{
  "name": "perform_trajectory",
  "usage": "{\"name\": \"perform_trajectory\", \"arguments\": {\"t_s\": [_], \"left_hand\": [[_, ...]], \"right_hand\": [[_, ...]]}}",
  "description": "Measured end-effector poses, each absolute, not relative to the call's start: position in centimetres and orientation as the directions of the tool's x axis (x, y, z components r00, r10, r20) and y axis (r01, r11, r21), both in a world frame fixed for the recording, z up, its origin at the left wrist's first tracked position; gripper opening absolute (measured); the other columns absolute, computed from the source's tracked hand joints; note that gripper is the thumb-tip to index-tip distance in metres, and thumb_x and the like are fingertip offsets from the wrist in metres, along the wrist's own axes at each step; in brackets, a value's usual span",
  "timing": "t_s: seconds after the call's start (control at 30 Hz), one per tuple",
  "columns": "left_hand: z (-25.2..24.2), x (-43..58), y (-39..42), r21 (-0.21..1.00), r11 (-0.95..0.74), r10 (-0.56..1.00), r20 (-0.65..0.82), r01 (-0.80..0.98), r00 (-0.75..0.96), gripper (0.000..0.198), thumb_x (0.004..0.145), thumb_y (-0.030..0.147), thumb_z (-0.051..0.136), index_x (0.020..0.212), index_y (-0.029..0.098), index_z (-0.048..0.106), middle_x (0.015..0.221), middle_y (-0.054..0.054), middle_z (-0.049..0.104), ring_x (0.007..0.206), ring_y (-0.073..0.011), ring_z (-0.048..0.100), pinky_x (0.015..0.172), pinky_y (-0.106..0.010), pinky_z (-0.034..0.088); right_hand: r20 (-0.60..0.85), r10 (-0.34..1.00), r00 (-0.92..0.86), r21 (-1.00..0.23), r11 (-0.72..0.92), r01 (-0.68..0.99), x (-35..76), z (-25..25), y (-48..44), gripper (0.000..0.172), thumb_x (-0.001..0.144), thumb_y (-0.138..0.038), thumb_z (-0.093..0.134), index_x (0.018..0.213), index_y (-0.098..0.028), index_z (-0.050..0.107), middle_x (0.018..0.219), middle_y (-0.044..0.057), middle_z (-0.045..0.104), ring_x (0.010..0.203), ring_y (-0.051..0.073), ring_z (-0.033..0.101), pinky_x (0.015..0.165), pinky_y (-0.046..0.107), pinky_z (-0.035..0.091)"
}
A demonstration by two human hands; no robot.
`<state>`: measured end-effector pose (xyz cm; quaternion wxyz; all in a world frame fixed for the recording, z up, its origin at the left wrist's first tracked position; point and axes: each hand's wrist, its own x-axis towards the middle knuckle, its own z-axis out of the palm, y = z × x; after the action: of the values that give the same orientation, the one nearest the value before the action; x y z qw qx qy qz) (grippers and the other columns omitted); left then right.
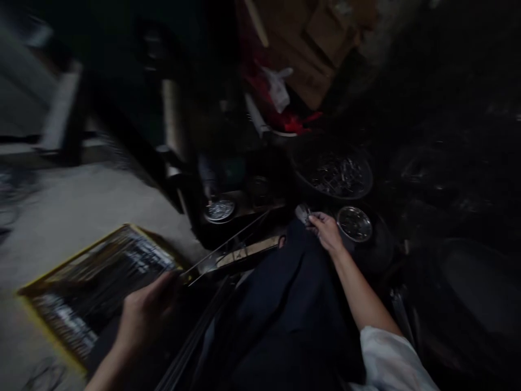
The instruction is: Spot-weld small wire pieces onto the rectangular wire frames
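The picture is dark and blurred. My left hand [148, 298] is at the lower left, closed, its fingers partly lost in shadow. Thin metal rods [228, 241] run from it toward the upper right, and it appears to grip their near ends. Above my knee, my right hand [324, 228] pinches a small grey piece [302, 213] whose kind I cannot make out. Just right of that hand is a round metal bowl [355, 224] with small shiny bits in it.
A yellow-edged crate [77, 260] of metal parts stands at left on the floor. Ahead are a dish of small shiny pieces [220, 210] on a machine ledge and a wide basin [331, 171] of thin metal pieces. Cardboard [301, 60] and a red bag [291, 122] lie behind.
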<state>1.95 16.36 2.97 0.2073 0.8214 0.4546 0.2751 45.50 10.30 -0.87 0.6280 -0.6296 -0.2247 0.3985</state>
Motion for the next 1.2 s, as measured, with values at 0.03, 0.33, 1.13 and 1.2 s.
{"name": "perform_trajectory", "arguments": {"t_s": [0.03, 0.33, 1.13, 1.2], "left_hand": [[3.1, 1.3, 16.4, 0.569, -0.527, 0.848, 0.300, 0.631, 0.438, 0.038, 0.094, 0.044, 0.051, 0.076, 0.013, 0.064, 0.054, 0.002, 0.059, 0.042, -0.0099, 0.052, 0.044, -0.021, 0.041], [3.9, -0.9, 16.6, 0.544, -0.600, 0.799, 0.438, 0.587, 0.412, 0.021, 0.094, 0.025, 0.053, 0.077, 0.015, 0.060, 0.056, 0.003, 0.059, 0.044, -0.0082, 0.053, 0.049, -0.019, 0.038], [2.7, -5.1, 17.7, 0.737, -0.462, 0.886, 0.365, 0.493, 0.285, 0.027, 0.093, 0.032, 0.054, 0.081, 0.014, 0.070, 0.067, -0.003, 0.071, 0.052, -0.0123, 0.063, 0.053, -0.016, 0.046], [3.0, -5.0, 17.7, 0.740, -0.456, 0.889, 0.359, 0.494, 0.283, 0.026, 0.092, 0.032, 0.055, 0.081, 0.014, 0.071, 0.067, -0.003, 0.071, 0.052, -0.0131, 0.062, 0.053, -0.017, 0.046]], "right_hand": [[-0.238, 0.831, 0.503, -0.953, -0.101, -0.284, 42.3, -0.8, 11.3, 0.033, 0.068, -0.038, 0.082, 0.084, -0.016, 0.064, 0.072, 0.002, 0.069, 0.064, 0.015, 0.068, 0.057, 0.023, 0.056], [-0.273, 0.888, 0.371, -0.806, 0.000, -0.592, 25.0, 1.0, 18.3, 0.031, 0.068, -0.036, 0.081, 0.077, -0.019, 0.057, 0.071, 0.001, 0.071, 0.070, 0.018, 0.073, 0.061, 0.025, 0.058], [-0.183, 0.917, 0.355, -0.825, 0.053, -0.563, 19.6, 2.9, 20.9, 0.030, 0.071, -0.031, 0.081, 0.085, -0.018, 0.057, 0.084, 0.003, 0.071, 0.077, 0.019, 0.074, 0.059, 0.020, 0.057], [-0.188, 0.914, 0.360, -0.827, 0.051, -0.559, 19.6, 3.0, 21.0, 0.030, 0.070, -0.031, 0.080, 0.084, -0.018, 0.056, 0.082, 0.002, 0.071, 0.077, 0.019, 0.074, 0.058, 0.020, 0.057]]}}
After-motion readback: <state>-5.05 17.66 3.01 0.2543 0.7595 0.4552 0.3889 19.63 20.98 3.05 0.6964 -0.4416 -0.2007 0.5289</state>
